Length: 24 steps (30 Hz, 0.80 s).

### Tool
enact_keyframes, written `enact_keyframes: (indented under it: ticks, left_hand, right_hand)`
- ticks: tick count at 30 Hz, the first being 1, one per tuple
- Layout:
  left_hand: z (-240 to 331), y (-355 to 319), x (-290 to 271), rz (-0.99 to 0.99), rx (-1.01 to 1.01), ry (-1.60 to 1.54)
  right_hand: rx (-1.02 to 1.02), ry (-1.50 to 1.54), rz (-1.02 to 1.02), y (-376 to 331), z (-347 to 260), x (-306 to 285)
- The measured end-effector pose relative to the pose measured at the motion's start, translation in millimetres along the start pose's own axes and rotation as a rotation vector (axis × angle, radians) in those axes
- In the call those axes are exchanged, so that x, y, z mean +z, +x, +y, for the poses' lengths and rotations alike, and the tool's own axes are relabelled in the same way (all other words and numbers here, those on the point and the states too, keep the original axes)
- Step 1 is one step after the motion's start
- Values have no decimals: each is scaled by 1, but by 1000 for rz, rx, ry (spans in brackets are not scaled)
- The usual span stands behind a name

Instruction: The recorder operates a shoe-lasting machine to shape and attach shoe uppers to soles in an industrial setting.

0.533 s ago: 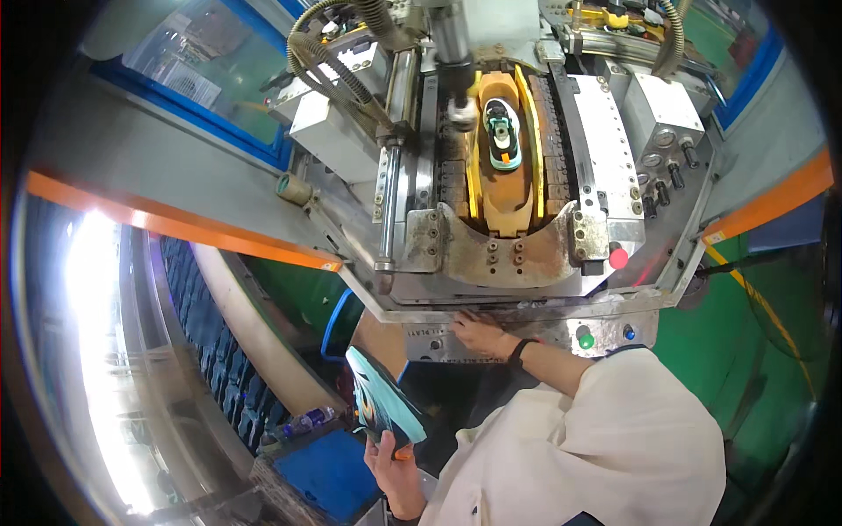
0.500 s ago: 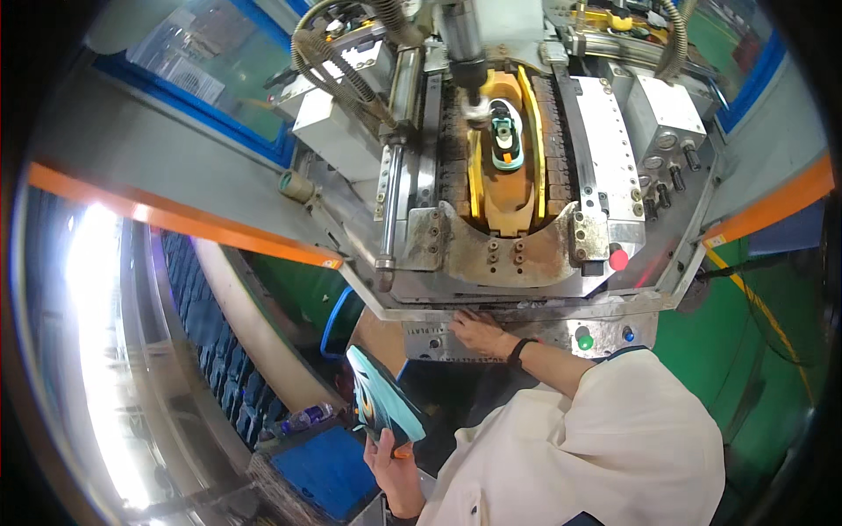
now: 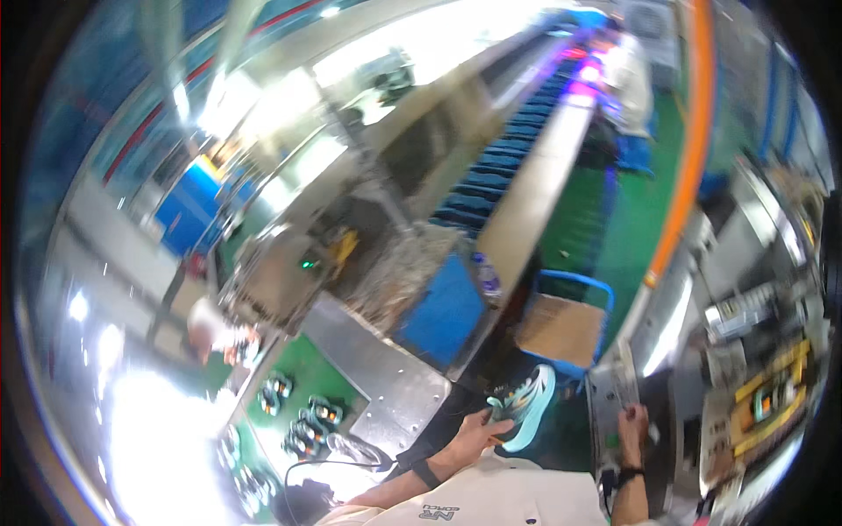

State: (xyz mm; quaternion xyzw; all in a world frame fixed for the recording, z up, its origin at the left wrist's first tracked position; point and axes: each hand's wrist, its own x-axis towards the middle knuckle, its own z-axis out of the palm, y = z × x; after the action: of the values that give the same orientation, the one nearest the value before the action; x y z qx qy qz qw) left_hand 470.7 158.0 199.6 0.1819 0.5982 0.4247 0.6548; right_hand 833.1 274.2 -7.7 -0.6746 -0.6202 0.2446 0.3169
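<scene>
My left hand [image 3: 478, 436] is closed around the heel end of a teal and white sneaker [image 3: 526, 412], holding it in front of my body with the toe pointing up and away. To the right, my right hand [image 3: 633, 431] touches the front panel of the machine [image 3: 605, 408]; blur hides how its fingers are set. A second shoe, small and teal with an orange patch [image 3: 763, 403], sits between the yellow side bars of the machine at the right rim.
Ahead is a blue-framed cart [image 3: 561, 359] with a brown board. A conveyor [image 3: 491, 188] runs away beyond a blue panel [image 3: 445, 311] and a bottle [image 3: 488, 276]. Several shoes [image 3: 307, 430] stand at lower left. Other people [image 3: 627, 83] are far off and at left. An orange bar [image 3: 699, 131] rises at right.
The view has swung to the left, so the machine now lies at the right rim. The sneaker stays in my left hand; my right hand is still at the machine's front.
</scene>
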Motion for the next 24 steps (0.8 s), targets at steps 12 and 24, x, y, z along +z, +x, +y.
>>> enact_keyframes:
  ticks: [12,24]
  left_hand:
    - [-73,8,-271,702,83,-594]
    - [-66,18,-618,1207,384,-584]
  right_hand:
    - [-663,429,-82,127,-451,-12]
    - [-1747,-84,-162,74,-857,141]
